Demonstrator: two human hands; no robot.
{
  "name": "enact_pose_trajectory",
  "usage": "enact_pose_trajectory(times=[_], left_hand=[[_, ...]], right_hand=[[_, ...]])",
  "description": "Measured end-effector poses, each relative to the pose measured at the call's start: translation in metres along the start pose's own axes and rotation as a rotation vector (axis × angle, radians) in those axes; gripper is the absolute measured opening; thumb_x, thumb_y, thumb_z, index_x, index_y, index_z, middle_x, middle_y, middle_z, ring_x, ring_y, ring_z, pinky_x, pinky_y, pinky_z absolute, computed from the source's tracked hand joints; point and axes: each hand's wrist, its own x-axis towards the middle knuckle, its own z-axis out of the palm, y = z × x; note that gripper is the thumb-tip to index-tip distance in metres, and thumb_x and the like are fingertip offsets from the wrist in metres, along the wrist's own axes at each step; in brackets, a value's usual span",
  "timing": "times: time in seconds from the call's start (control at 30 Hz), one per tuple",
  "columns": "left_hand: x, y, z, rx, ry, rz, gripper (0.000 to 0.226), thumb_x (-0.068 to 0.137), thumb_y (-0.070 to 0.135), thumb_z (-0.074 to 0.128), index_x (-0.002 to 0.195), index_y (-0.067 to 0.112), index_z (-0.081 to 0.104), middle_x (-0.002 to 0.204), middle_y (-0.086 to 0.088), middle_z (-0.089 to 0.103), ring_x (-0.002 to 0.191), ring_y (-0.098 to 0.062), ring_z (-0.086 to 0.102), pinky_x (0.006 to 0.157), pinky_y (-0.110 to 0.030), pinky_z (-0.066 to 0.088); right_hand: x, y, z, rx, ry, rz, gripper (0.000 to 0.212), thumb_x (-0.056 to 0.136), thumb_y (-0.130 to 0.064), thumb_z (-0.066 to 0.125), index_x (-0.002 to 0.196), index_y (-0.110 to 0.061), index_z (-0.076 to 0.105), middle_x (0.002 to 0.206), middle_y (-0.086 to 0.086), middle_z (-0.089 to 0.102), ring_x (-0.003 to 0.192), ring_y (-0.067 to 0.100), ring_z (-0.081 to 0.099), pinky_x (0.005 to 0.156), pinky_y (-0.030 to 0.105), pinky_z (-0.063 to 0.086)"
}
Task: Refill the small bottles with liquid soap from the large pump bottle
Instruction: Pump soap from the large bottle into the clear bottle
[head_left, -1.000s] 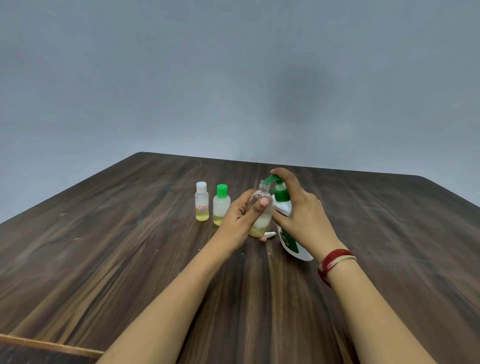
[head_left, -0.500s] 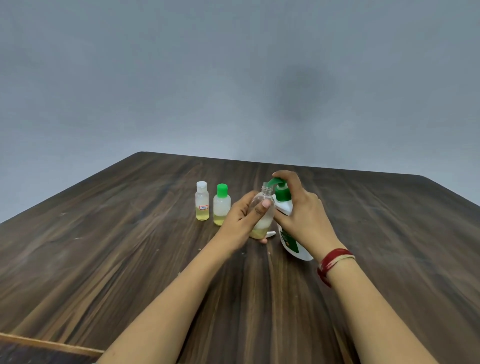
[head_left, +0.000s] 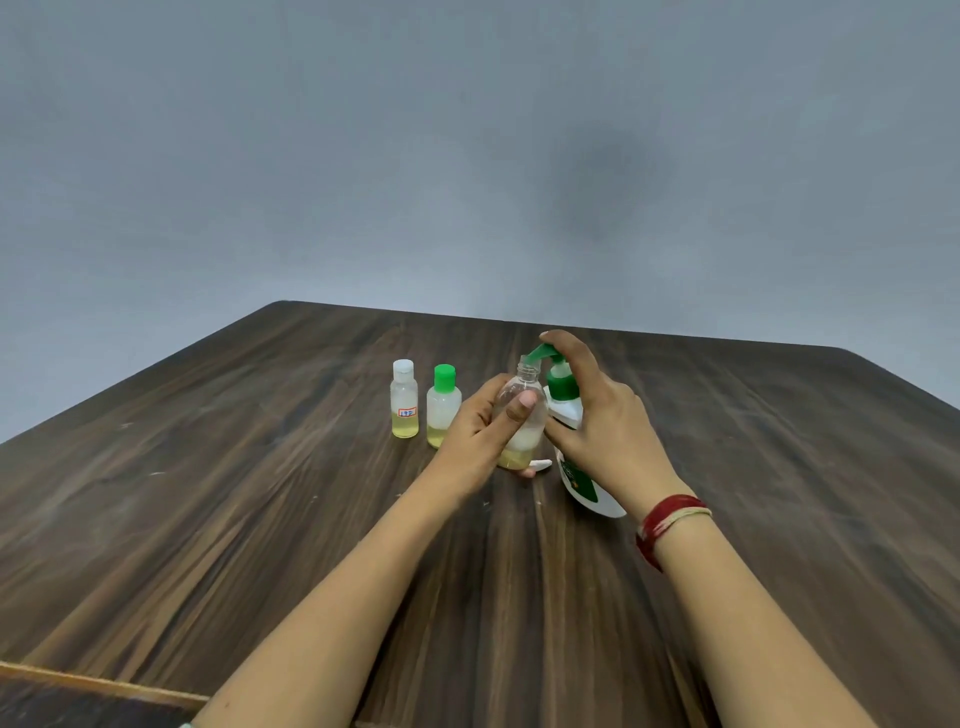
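Note:
My left hand (head_left: 483, 431) grips a small clear open bottle (head_left: 524, 410) with yellowish liquid and white foam at its bottom, its mouth right under the green pump nozzle. The large white pump bottle (head_left: 582, 478) with green pump head (head_left: 561, 382) stands just right of it. My right hand (head_left: 608, 421) wraps round the pump bottle's neck, its forefinger on top of the pump head. A small white cap (head_left: 543, 464) lies on the table between the two bottles.
Two capped small bottles stand to the left on the dark wooden table (head_left: 260, 519): one with a white cap and label (head_left: 404, 399), one with a green cap (head_left: 443, 406). Both hold some yellow liquid. A grey wall lies behind.
The pump head has risen a little under my right forefinger. My left hand keeps the small bottle under the nozzle, almost unmoved.

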Motion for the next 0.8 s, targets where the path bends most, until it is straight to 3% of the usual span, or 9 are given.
enact_pose_trajectory(times=[0.17,0.3,0.43,0.6,0.8], left_hand=[[-0.0022,0.0033,0.0014,-0.014,-0.022,-0.040,0.024,0.087,0.037,0.050,0.102,0.020,0.056,0.075,0.008,0.063,0.063,-0.008,0.064,0.049,-0.029,0.056],[-0.0031,0.0027,0.0015,0.010,-0.041,-0.036,0.025,0.087,0.040,0.053,0.102,0.021,0.055,0.082,0.002,0.061,0.064,-0.009,0.065,0.049,-0.028,0.057],[-0.0023,0.0041,0.0020,-0.024,-0.018,-0.032,0.023,0.089,0.037,0.051,0.104,0.020,0.056,0.077,0.005,0.063,0.063,-0.009,0.065,0.049,-0.029,0.056],[-0.0029,0.0044,0.0023,-0.026,-0.021,-0.040,0.023,0.087,0.036,0.049,0.102,0.020,0.055,0.074,0.008,0.065,0.063,-0.008,0.065,0.050,-0.029,0.057],[-0.0032,0.0051,0.0020,-0.040,-0.027,-0.054,0.041,0.082,0.054,0.059,0.103,0.019,0.055,0.072,0.008,0.065,0.059,-0.010,0.064,0.049,-0.028,0.056]], right_hand=[[0.0004,0.0022,0.0017,0.006,0.010,0.017,0.057,0.090,-0.036,0.066,0.132,-0.042,0.027,0.111,-0.004,0.064,0.087,0.016,0.063,0.077,0.029,0.052],[-0.0002,0.0037,0.0019,0.000,0.013,0.023,0.054,0.090,-0.035,0.066,0.128,-0.041,0.029,0.111,-0.004,0.063,0.086,0.014,0.061,0.075,0.025,0.047],[0.0004,-0.0001,0.0008,-0.028,-0.007,0.008,0.061,0.090,-0.039,0.065,0.134,-0.045,0.023,0.114,-0.003,0.063,0.090,0.015,0.062,0.082,0.035,0.054],[-0.0002,0.0001,-0.0001,-0.036,0.008,0.007,0.067,0.090,-0.040,0.064,0.138,-0.047,0.019,0.118,0.000,0.064,0.097,0.020,0.065,0.084,0.034,0.053],[0.0003,0.0023,0.0020,-0.030,0.005,0.005,0.059,0.090,-0.039,0.065,0.134,-0.044,0.026,0.112,-0.003,0.065,0.091,0.018,0.065,0.081,0.035,0.055]])
